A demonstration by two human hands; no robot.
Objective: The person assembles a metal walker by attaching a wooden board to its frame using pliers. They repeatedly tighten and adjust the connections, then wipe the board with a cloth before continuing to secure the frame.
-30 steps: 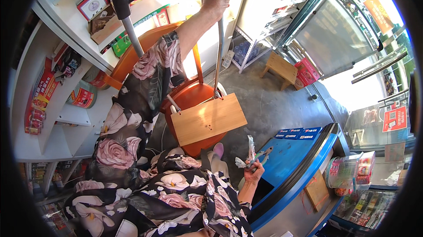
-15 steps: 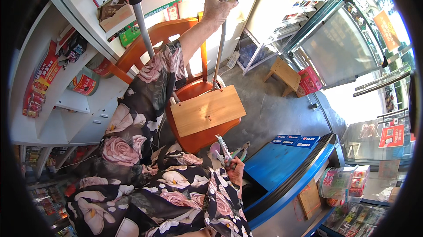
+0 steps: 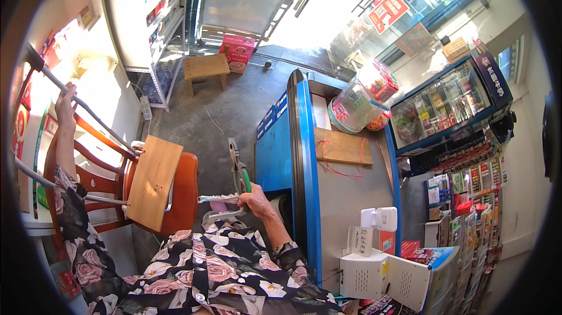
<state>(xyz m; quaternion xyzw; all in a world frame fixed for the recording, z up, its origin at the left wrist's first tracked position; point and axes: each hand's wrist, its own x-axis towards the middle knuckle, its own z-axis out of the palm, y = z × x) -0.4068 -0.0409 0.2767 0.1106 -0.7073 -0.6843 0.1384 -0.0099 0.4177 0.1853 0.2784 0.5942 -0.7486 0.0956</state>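
Note:
At the left, my left hand (image 3: 65, 106) is closed around a grey metal tube (image 3: 96, 117) of a tubular frame. The frame's wooden board (image 3: 154, 181) rests on the seat of an orange-brown wooden chair (image 3: 185, 189). In front of my lap, my right hand (image 3: 256, 201) is closed on pliers with green handles (image 3: 244, 179), their metal jaws pointing away from me. A pale strip-like thing with some pink (image 3: 219, 199) sticks out leftward beside that hand; I cannot make out its kind or whether the hand holds it.
To my right stands a blue-sided counter (image 3: 274, 145) with a wooden board (image 3: 344, 146), a clear plastic jar (image 3: 353, 107) and a white device (image 3: 366, 274) on it. A small wooden stool (image 3: 206, 69) and a red-pink box (image 3: 237, 51) stand farther off, near the bright doorway.
The view has swung to the right, so the chair and frame now sit at the left. My left hand stays on the tube. The pliers now point away from me.

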